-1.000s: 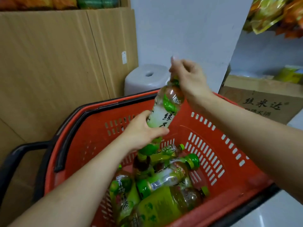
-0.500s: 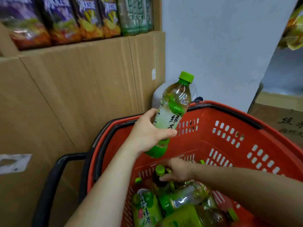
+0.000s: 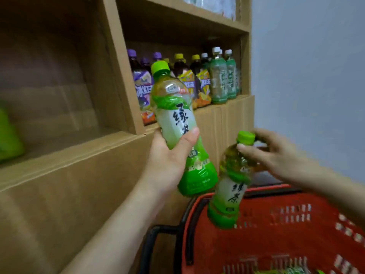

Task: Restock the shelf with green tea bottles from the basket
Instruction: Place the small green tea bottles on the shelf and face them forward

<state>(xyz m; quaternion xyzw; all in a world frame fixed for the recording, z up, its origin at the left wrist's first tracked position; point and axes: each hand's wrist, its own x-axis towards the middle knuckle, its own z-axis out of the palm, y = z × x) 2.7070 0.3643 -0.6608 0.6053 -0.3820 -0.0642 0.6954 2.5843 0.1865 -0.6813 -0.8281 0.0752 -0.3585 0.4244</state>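
My left hand (image 3: 167,155) grips a green tea bottle (image 3: 177,119) around its lower middle and holds it nearly upright in front of the cardboard shelf (image 3: 79,151). My right hand (image 3: 276,155) holds a second green tea bottle (image 3: 231,186) by its neck, just under the green cap. That bottle hangs above the far rim of the red basket (image 3: 276,234). Part of another green bottle (image 3: 7,135) shows at the left edge, inside the wide left shelf compartment.
The right shelf compartment holds purple-capped, yellow-capped and white-capped drink bottles (image 3: 197,80) in rows. A grey-blue wall (image 3: 306,76) stands to the right. The basket's black handle (image 3: 150,246) sticks out at its left side, next to the shelf front.
My right hand has lifted a second bottle out of the basket by its neck. My left hand has raised its bottle toward the shelf, and my view has tilted upward to the shelves.
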